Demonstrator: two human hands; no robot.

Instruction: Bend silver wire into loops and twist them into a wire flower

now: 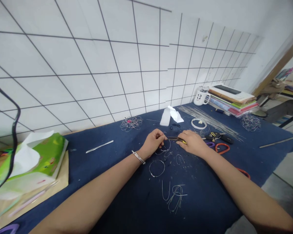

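Note:
My left hand (154,143) is closed in a pinch on a thin wire ring (170,147) that hangs below its fingertips. My right hand (192,142) is wrapped round a pair of pliers (183,140) with yellow-and-black handles. The jaws point left and reach close to the wire at my left fingertips; I cannot tell whether they grip it. Below my hands lies another wire ring (157,168) with small beads on it. Nearer to me are bent wire pieces (177,198) in a loose heap. A short curved wire (180,159) lies beneath my right hand.
A bundle of straight wires (210,121), a white roll (198,123), orange-handled scissors (222,149) and keys (216,135) lie to the right. Behind stand a mug (201,96) and stacked books (234,99). Coiled wire rings (131,123) and a tissue pack (36,159) are leftward.

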